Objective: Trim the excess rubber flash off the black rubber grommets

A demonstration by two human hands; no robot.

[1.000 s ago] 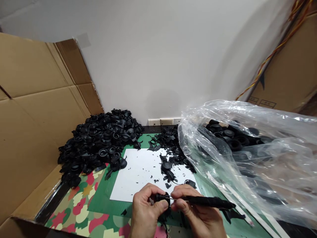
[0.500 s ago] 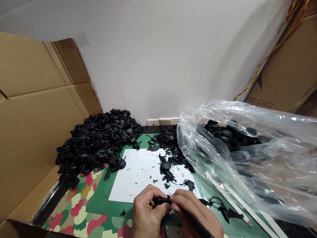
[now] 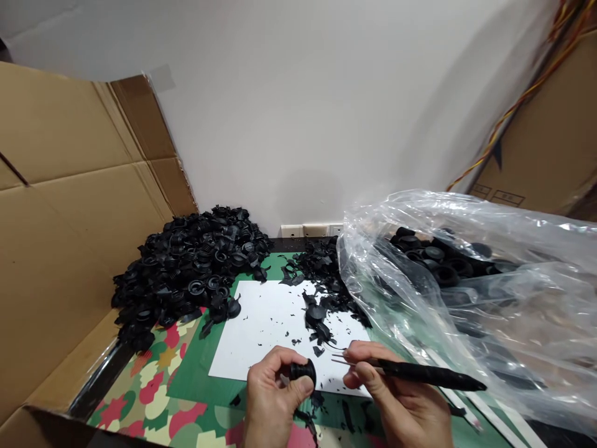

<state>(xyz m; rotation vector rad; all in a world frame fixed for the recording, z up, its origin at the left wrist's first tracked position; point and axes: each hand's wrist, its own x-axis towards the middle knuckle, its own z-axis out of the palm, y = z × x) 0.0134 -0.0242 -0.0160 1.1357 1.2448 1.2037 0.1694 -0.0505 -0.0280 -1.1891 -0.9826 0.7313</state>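
Observation:
My left hand (image 3: 275, 395) pinches a small ribbed black rubber grommet (image 3: 305, 371) between thumb and fingers, over the near edge of the white sheet (image 3: 261, 311). Black shreds hang or lie just below it. To the right, my right hand (image 3: 396, 392) grips black-handled tweezers (image 3: 429, 374), held nearly level. Their two thin metal tips point left and stand slightly apart from each other. A short gap separates the tips from the grommet. Some of my right hand's fingers are hidden behind the handle.
A large heap of black rubber parts (image 3: 186, 267) lies at the left by a cardboard box (image 3: 84, 155). Black scraps (image 3: 321, 261) are piled behind the sheet. A clear plastic bag (image 3: 504, 298) at the right holds more black parts. White sockets (image 3: 316, 230) line the wall.
My right hand has moved right, away from the grommet, and the tweezers have swung from slanting toward me to nearly level. My left hand still holds the grommet, now turned to show its flange.

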